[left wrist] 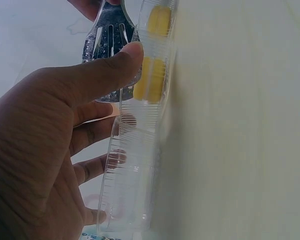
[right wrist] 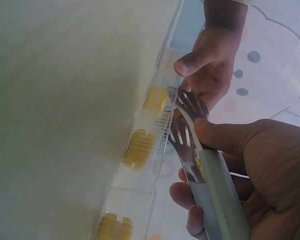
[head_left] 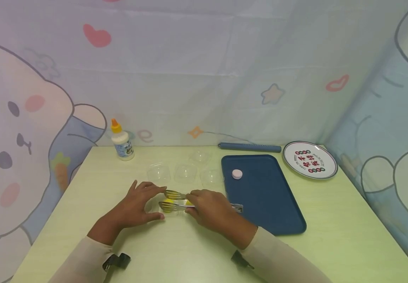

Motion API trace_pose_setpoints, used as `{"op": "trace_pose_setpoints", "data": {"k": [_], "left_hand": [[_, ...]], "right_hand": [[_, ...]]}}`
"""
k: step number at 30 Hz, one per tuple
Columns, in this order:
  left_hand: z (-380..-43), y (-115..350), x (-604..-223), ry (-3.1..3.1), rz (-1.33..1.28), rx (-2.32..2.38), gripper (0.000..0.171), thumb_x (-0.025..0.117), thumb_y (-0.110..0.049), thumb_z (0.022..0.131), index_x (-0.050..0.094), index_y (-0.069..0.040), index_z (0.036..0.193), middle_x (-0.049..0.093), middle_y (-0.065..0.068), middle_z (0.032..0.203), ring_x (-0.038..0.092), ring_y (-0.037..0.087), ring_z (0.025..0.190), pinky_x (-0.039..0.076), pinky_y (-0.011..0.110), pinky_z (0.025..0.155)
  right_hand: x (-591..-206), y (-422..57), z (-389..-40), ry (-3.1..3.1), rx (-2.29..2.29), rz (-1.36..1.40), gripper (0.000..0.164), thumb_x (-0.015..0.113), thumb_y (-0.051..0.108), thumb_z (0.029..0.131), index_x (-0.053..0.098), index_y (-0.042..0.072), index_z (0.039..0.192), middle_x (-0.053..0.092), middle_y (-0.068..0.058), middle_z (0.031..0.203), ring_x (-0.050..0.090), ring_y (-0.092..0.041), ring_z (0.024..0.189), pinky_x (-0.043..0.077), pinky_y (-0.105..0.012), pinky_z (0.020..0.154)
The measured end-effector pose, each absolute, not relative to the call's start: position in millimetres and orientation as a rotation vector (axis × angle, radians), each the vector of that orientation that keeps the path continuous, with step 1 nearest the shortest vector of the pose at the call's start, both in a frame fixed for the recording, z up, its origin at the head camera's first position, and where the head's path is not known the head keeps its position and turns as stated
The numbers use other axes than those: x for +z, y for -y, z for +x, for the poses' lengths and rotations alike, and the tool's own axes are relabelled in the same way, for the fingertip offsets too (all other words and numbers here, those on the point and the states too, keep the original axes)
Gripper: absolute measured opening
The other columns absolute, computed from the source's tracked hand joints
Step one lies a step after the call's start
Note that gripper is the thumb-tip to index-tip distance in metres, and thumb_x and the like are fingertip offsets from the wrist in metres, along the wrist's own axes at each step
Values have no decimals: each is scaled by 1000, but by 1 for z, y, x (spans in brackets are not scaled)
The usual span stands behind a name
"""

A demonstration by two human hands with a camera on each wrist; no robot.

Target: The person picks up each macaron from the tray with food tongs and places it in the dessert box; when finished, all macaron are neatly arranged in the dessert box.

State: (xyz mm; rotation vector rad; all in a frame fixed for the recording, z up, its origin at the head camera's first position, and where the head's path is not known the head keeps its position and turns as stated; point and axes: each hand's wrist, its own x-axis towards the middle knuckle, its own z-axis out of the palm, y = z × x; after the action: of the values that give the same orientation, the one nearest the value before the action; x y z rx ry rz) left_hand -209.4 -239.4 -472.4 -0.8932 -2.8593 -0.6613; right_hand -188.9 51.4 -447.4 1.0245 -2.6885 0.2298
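Observation:
My right hand (head_left: pixel 209 208) grips a pair of tongs (right wrist: pixel 221 195) with slotted metal heads and pale handles. Their heads stand apart over a clear plastic box (left wrist: pixel 132 190) in several compartments. Inside it sit yellow macarons, one macaron (left wrist: pixel 149 80) right beside a tong head and another macaron (right wrist: pixel 139 149) nearer the right hand. My left hand (head_left: pixel 138 206) spans the box's left end, thumb on the near side and spread fingers on the far side. In the left wrist view its fingertips show through the clear wall, and its thumb overlaps a tong head.
Several clear plastic cups (head_left: pixel 185 173) stand behind the hands. On the right lies a blue tray (head_left: pixel 264 196) with a pink macaron (head_left: pixel 237 174) on it. A printed plate (head_left: pixel 310 160), a blue rod (head_left: pixel 249 147) and a glue bottle (head_left: pixel 122 143) are along the back.

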Motion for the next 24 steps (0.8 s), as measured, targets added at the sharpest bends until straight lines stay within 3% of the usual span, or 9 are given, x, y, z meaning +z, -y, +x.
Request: {"op": "trace_pose_setpoints", "data": {"k": [7, 12, 24], "left_hand": [[-210, 239, -471, 2862, -897, -645, 87, 94, -45, 82, 60, -12, 155, 71, 7, 146, 52, 41, 146, 16, 88, 122], [-209, 244, -468, 2856, -883, -636, 89, 94, -51, 81, 62, -12, 154, 67, 12, 151, 50, 42, 148, 17, 89, 121], [-198, 279, -474, 2791, -791, -829, 83, 96, -43, 82, 62, -11, 151, 62, 11, 155, 50, 42, 148, 16, 92, 117]], "right_hand": [[-445, -59, -188, 2667, 274, 1030, 36, 81, 37, 100, 79, 15, 129, 82, 3, 120, 81, -14, 105, 66, -35, 80], [-445, -71, -188, 2612, 354, 1009, 39, 82, 37, 99, 79, 12, 129, 82, -1, 125, 80, -18, 113, 67, -38, 88], [-450, -113, -195, 2583, 494, 828, 38, 86, 32, 95, 80, 13, 128, 82, -4, 126, 81, -23, 111, 67, -43, 85]]}}
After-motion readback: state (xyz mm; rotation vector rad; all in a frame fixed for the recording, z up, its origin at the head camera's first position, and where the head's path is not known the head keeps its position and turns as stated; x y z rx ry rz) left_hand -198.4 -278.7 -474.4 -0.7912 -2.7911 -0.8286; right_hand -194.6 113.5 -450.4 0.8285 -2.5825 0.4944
